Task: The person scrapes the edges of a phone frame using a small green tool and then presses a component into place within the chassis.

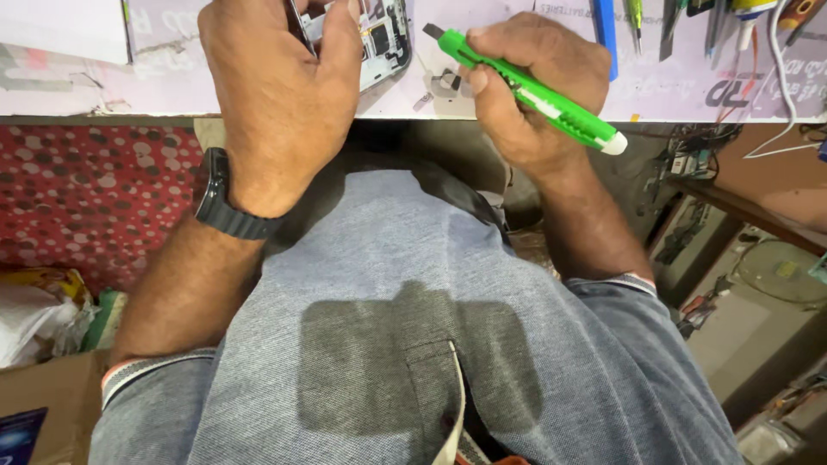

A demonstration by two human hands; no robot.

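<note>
— What is each hand gripping at this moment?

— The right hand is closing its fingers around a green utility knife, thumb pressing on the slider side. The left hand is clamping down over an opened phone, fingers wrapping its top edge, so most of the device is hiding beneath the palm.

— Which way is the knife lying relative to the phone?

— Its long axis is running diagonally: the dark blade tip is pointing up and left, towards the phone's exposed right edge, while the white butt end is sticking out down and right, past the wrist. The tip is sitting near the phone but not touching it. So the phone is lying to the left of the knife hand, and the left hand is the nearer one, being already on it.

— What is lying between them?

— A few small metal parts are resting on the pale workbench, just below the blade tip.

— And further out?

— A black watch is circling the left wrist. Along the bench's far edge, a row of hand tools is poking into view, and a white cable is curling off the right side. I cannot tell whether those tools are standing in any holder. A red spotted cloth is hanging under the bench on the left, with a cardboard box below it; its contents are not showing clearly.
</note>
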